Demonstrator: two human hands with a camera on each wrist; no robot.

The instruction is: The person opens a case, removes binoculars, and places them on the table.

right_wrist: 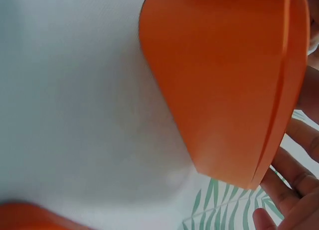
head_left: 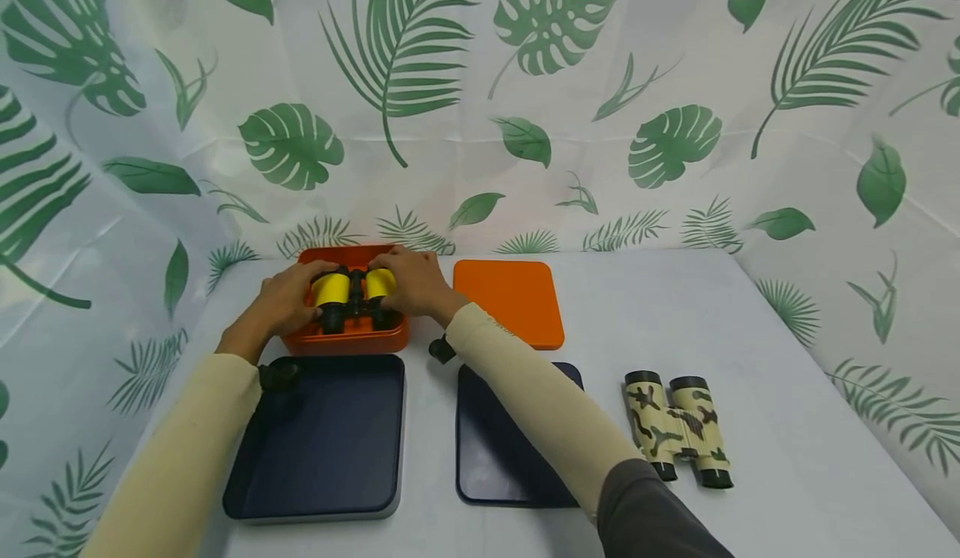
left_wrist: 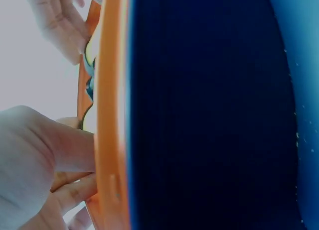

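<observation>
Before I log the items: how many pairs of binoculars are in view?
2: the yellow-and-black binoculars, held by the left hand and right hand in the orange box; and the camouflage binoculars, on the right of the table.

Can read no text, label, brand, number or sign in any view. Can make out only a small dark printed marking (head_left: 501, 325) near the cuff of the cream right sleeve (head_left: 543, 408), too small and faint to decipher.
</observation>
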